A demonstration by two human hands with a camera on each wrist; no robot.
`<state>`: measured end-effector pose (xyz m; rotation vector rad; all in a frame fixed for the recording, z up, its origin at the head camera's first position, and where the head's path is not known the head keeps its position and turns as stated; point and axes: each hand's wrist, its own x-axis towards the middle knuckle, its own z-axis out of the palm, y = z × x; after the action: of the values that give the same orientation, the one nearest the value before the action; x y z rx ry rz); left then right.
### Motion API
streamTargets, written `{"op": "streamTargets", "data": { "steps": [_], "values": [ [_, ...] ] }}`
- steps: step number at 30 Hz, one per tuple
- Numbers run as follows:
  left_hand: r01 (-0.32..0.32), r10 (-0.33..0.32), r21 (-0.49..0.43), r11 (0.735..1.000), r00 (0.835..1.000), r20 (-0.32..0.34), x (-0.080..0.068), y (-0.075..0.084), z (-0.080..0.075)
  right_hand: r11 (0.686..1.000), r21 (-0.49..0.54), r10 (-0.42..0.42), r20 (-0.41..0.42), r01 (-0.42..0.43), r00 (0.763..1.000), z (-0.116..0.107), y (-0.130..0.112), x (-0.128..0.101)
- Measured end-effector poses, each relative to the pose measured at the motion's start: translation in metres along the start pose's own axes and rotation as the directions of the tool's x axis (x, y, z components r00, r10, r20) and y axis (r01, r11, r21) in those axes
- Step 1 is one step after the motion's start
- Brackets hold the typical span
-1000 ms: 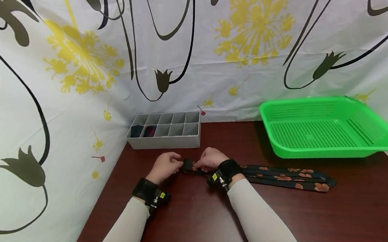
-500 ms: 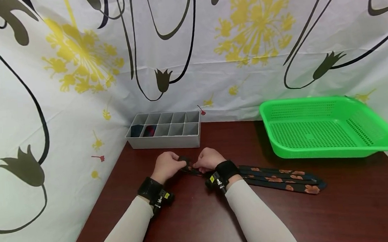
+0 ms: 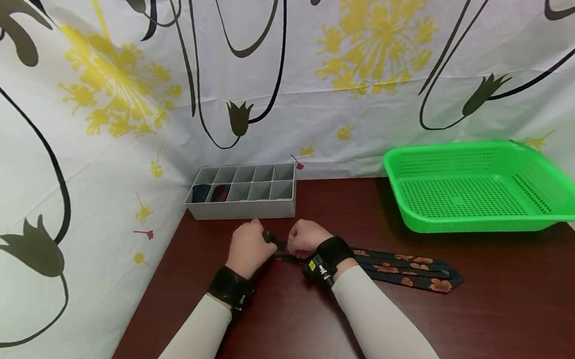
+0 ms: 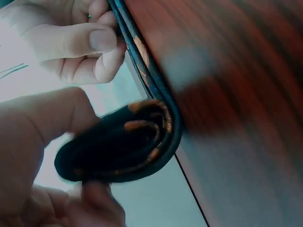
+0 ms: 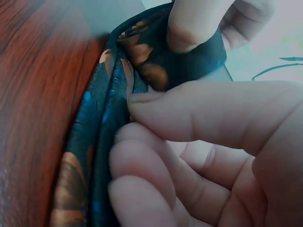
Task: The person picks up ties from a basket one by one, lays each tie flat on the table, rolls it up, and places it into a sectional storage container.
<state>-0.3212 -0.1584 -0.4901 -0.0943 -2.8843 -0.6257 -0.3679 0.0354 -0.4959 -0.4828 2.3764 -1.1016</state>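
Observation:
A dark necktie (image 3: 440,285) with orange flowers lies folded in long layers on the table, its pointed end to the right. Its left end is wound into a flat roll (image 4: 109,156), standing on edge. My left hand (image 3: 248,251) grips this roll between thumb and fingers, its back turned up in the head view. Just right of the roll, my right hand (image 3: 308,238) pinches the layered strip, thumb and curled fingers along its edge in the right wrist view. In the head view both hands cover most of the roll.
Behind the hands stands a grey compartment box (image 3: 241,209). Two front-left compartments hold a dark teal roll (image 3: 201,193) and a red-and-blue roll (image 3: 221,193). A green plastic basket (image 3: 499,222) stands at the back right. Patterned curtain closes the back and left sides.
The necktie's pointed end has slid left along the table. My left hand has closed on the roll and turned over it; my right hand stays in nearly the same spot.

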Motion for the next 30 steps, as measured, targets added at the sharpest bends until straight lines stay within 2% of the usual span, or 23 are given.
{"op": "streamTargets", "data": {
  "steps": [3, 6, 8, 10, 13, 16, 21, 23, 26, 30],
  "values": [
    [-0.003, 0.013, -0.089, 0.996, 0.994, 0.112, 0.000, 0.002, -0.002, 0.999, -0.031, -0.011, -0.008, 0.010, 1.000, -0.001, 0.001, 0.000],
    [0.001, 0.041, -0.172, 0.985, 0.970, 0.240, 0.001, 0.003, -0.008, 0.999, -0.051, -0.014, -0.018, 0.014, 1.000, -0.004, 0.003, -0.001],
    [-0.031, 0.083, -0.177, 0.984, 0.952, 0.294, 0.002, 0.001, -0.013, 0.999, -0.046, -0.012, -0.009, 0.012, 1.000, -0.008, 0.005, -0.002],
    [-0.085, 0.138, -0.179, 0.980, 0.942, 0.305, 0.003, -0.003, -0.015, 1.000, -0.007, -0.020, 0.027, 0.020, 0.999, -0.013, 0.008, -0.003],
    [-0.165, 0.213, -0.179, 0.970, 0.934, 0.288, 0.004, -0.008, -0.010, 0.997, 0.074, -0.028, 0.081, 0.022, 0.996, -0.019, 0.012, -0.004],
    [-0.207, 0.263, -0.213, 0.955, 0.921, 0.288, 0.008, -0.010, -0.003, 0.995, 0.100, -0.026, 0.076, 0.018, 0.997, -0.022, 0.015, -0.005],
    [-0.229, 0.306, -0.256, 0.939, 0.896, 0.321, 0.017, -0.008, 0.003, 1.000, 0.013, 0.020, -0.029, -0.019, 0.999, -0.020, 0.019, -0.008],
    [-0.235, 0.317, -0.266, 0.935, 0.890, 0.327, 0.019, -0.008, 0.005, 1.000, -0.012, 0.012, -0.057, -0.013, 0.998, -0.019, 0.021, -0.010],
    [-0.254, 0.326, -0.245, 0.936, 0.888, 0.324, 0.020, -0.007, 0.008, 0.998, -0.056, -0.045, -0.079, 0.040, 0.996, -0.015, 0.026, -0.013],
    [-0.296, 0.344, -0.189, 0.936, 0.882, 0.323, 0.020, 0.004, 0.010, 0.984, -0.124, -0.141, -0.099, 0.129, 0.985, -0.012, 0.031, -0.021]
  ]
}}
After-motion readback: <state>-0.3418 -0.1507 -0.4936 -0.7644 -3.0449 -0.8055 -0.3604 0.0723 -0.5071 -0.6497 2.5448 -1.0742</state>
